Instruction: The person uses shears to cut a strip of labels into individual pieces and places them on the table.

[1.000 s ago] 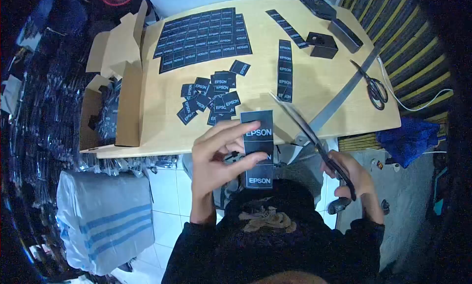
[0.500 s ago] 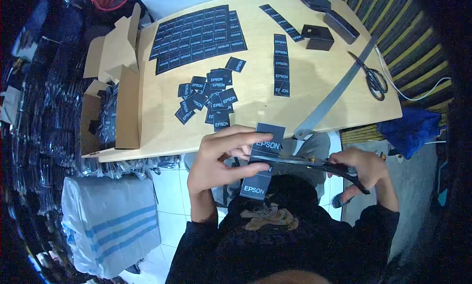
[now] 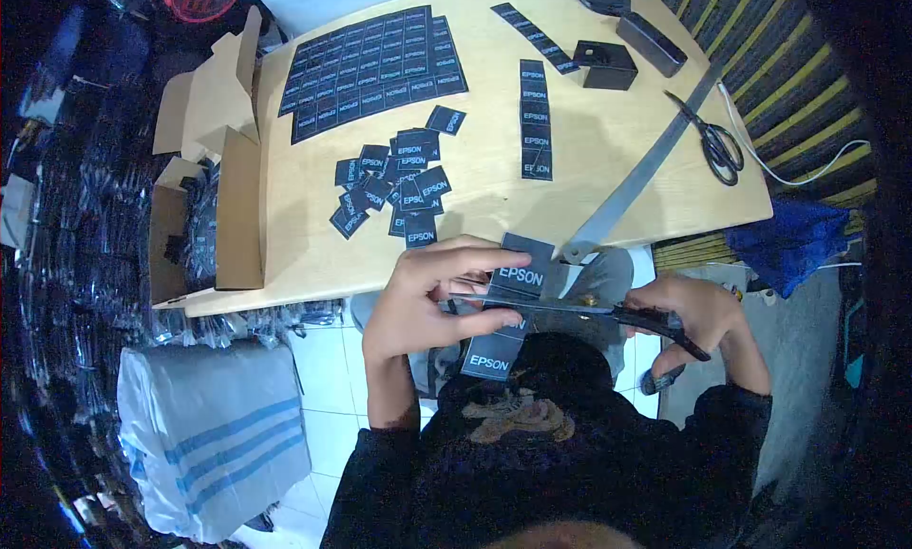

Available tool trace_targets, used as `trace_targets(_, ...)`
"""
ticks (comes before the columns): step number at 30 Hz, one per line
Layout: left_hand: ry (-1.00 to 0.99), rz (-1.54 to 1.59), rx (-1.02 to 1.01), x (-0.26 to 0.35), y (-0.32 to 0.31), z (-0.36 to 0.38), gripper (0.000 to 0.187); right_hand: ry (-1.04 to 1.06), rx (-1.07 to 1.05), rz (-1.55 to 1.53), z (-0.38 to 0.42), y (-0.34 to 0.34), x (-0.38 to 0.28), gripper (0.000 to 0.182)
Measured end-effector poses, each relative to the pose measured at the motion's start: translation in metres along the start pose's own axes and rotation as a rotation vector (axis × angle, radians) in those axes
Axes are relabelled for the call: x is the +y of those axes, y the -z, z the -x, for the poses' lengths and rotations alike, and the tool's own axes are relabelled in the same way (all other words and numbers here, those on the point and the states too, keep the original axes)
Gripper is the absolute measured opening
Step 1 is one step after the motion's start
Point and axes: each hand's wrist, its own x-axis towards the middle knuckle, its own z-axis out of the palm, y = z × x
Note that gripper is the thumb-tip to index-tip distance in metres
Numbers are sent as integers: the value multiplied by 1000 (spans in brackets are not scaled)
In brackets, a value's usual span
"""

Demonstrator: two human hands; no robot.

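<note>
My left hand (image 3: pixel 432 293) pinches a strip of black EPSON labels (image 3: pixel 489 352) near the table's front edge, thumb below and fingers above. My right hand (image 3: pixel 689 321) is closed on the handles of a pair of scissors (image 3: pixel 579 308), whose blades lie across the strip between two labels and reach toward my left palm. Beyond my left hand, a loose pile of cut EPSON labels (image 3: pixel 410 160) lies on the table. Farther back are large label sheets (image 3: pixel 366 69) and two narrow strips, one upright (image 3: pixel 536 119) and one slanted (image 3: pixel 535 38).
An open cardboard box (image 3: pixel 239 212) stands at the table's left edge. A long metal ruler (image 3: pixel 641 174), a second pair of scissors (image 3: pixel 719 150) and black boxes (image 3: pixel 608 66) lie on the right. A white bundle with blue stripes (image 3: pixel 218 425) is at lower left.
The scissors have slid left across the strip, their tips now showing past its left side. The view has shifted slightly, so the table items appear a little up and left.
</note>
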Motion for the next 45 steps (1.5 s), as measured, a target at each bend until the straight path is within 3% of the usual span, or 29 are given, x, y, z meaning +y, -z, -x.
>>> trace_targets(8,-44,-11,20,-1,-1,-2,51,53,13,22,-2,-1,5,47)
trace_targets(13,24,49,13,-3,-1,-1,52,-93,11,-51,-3,0,-5,38)
trace_targets(23,28,-3,-11,-2,5,-3,51,-80,78,-2,-1,-3,8,37)
trace_targets(27,40,122,46,-11,2,-4,53,-111,130,2,-4,-2,5,34)
trace_targets(29,46,68,90,-18,9,-5,53,-169,197,45,0,-3,12,35)
trace_targets(31,236,7,143,-28,21,-8,59,-128,251,36,6,-10,24,35)
trace_targets(32,231,2,143,-33,28,-12,59,-178,280,49,8,-12,24,35)
trace_targets(35,270,-399,241,-51,49,-19,77,-204,346,50,15,-24,39,35)
trace_targets(41,294,-392,386,-68,71,-9,96,-166,556,-47,5,-40,34,34)
trace_targets(43,278,-410,429,-49,63,-8,91,-233,551,-35,-2,-50,41,35)
trace_targets(44,275,-414,429,-41,55,-7,91,-163,661,-87,-16,-56,36,34)
trace_targets(45,263,-222,428,-33,43,-7,87,-91,769,-140,-30,-61,32,34)
